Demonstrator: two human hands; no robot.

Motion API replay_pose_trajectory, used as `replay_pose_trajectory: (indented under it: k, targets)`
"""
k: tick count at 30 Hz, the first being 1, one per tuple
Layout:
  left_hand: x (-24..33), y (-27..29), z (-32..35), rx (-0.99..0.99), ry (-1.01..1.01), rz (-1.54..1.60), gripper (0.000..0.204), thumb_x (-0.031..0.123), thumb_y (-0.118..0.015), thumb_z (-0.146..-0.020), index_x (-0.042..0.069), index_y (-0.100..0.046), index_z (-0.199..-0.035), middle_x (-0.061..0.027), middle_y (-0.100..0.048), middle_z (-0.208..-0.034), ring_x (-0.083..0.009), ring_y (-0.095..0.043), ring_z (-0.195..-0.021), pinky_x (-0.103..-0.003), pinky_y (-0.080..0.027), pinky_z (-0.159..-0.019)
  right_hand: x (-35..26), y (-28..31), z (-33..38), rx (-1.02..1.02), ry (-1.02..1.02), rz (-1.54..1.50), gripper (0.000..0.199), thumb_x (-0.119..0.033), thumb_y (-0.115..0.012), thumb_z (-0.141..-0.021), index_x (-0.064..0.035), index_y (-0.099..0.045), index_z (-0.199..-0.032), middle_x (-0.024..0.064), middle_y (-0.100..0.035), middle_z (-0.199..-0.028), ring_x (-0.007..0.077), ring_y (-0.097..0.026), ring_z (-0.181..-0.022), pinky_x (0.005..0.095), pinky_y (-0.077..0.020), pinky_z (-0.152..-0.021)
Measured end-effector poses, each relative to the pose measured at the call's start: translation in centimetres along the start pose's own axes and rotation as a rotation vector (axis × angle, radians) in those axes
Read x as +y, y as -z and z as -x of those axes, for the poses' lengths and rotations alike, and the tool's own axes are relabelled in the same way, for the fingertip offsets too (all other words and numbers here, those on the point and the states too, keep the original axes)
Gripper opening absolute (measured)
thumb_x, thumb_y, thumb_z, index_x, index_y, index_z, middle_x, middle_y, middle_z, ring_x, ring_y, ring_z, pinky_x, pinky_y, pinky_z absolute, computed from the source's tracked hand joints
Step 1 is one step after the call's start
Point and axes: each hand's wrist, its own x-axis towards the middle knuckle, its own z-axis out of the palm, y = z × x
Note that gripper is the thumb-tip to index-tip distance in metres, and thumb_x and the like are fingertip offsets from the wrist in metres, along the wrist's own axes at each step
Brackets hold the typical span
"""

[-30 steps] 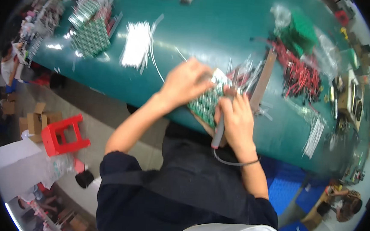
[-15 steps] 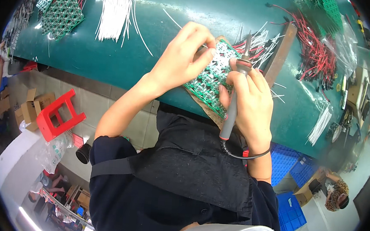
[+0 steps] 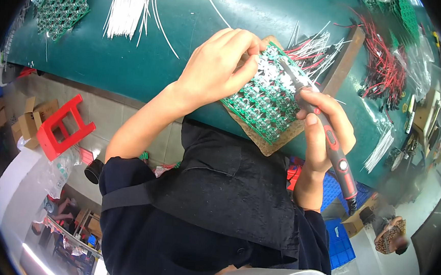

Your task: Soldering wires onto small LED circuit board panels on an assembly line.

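At a green bench [image 3: 127, 77], in front of the wearer's black apron [image 3: 212, 183], a right hand [image 3: 328, 127] holds a grey-and-red soldering iron [image 3: 340, 164], its grip pinched around the front of the handle. The iron slants up and leftward, its tip over the upper part of a panel of green circuit boards [image 3: 269, 102] (whether it touches cannot be told). The panel lies tilted on a brown backing sheet [image 3: 267, 147] near the bench's front edge. The left hand [image 3: 219, 63] bends over the panel's upper left side, its fingers curled toward the thumb; what its grip pinches, if anything, is hidden. Just beyond the panel, red and white wires [image 3: 316, 55] lie beside a brown bar [image 3: 344, 59]. Farther right sits a heap of red wires [image 3: 386, 72]; at the bench's far left, a white wire bundle [image 3: 129, 6] and more green boards [image 3: 63, 11].
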Motion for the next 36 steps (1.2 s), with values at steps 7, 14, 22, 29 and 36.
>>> replay_pose_trajectory:
  k: [7,14,22,29,36]
  targets:
    - [0.2,0.2,0.4,-0.042,0.053,0.001,0.010,0.002,-0.062,-0.082,0.002,-0.053,-0.086,-0.0111,-0.067,-0.095,-0.0283,-0.063,-0.089,-0.037,-0.050,-0.080,0.4,-0.5,-0.7,-0.101,0.098,0.019,0.025,-0.004,-0.061,-0.072,0.0007,-0.070,-0.095,0.0102,-0.062,-0.074,0.0170,-0.055,-0.060,0.0280,-0.0438,-0.057]
    - [0.2,-0.1,0.2,-0.059,0.019,-0.045,0.011,0.003,-0.063,-0.082,0.001,-0.053,-0.086,-0.0113,-0.066,-0.095,-0.0286,-0.063,-0.089,-0.037,-0.050,-0.080,-1.3,-0.9,-1.1,-0.155,0.189,0.197,0.028,0.002,-0.063,-0.063,-0.0036,-0.070,-0.089,0.0065,-0.051,-0.064,0.0191,-0.053,-0.057,0.0301,-0.0430,-0.055]
    - [0.3,0.3,0.3,-0.036,0.079,0.014,0.009,0.004,-0.062,-0.083,0.002,-0.054,-0.085,-0.0115,-0.067,-0.097,-0.0284,-0.064,-0.090,-0.037,-0.050,-0.080,-2.2,-0.4,-1.2,-0.035,0.362,0.245,0.024,0.004,-0.064,-0.068,-0.0008,-0.069,-0.091,0.0069,-0.058,-0.071,0.0199,-0.057,-0.062,0.0300,-0.0461,-0.058]
    - [0.3,0.4,0.5,-0.067,0.154,0.158,0.012,0.006,-0.063,-0.083,0.000,-0.059,-0.093,-0.0111,-0.066,-0.100,-0.0277,-0.064,-0.093,-0.035,-0.050,-0.083,0.4,-3.7,2.2,-0.215,0.265,0.520,0.040,-0.024,-0.085,-0.065,-0.0098,-0.053,-0.084,0.0166,-0.064,-0.117,0.0299,-0.053,-0.108,0.0382,-0.0410,-0.093]
    - [-1.1,1.4,0.3,-0.086,-0.019,-0.088,0.025,0.010,-0.063,-0.084,0.011,-0.068,-0.109,-0.0100,-0.064,-0.099,-0.0264,-0.062,-0.096,-0.034,-0.049,-0.084,1.4,-3.4,3.5,-0.068,0.369,0.431,0.041,-0.018,-0.084,-0.070,-0.0101,-0.048,-0.087,0.0208,-0.062,-0.125,0.0325,-0.053,-0.107,0.0387,-0.0393,-0.096]
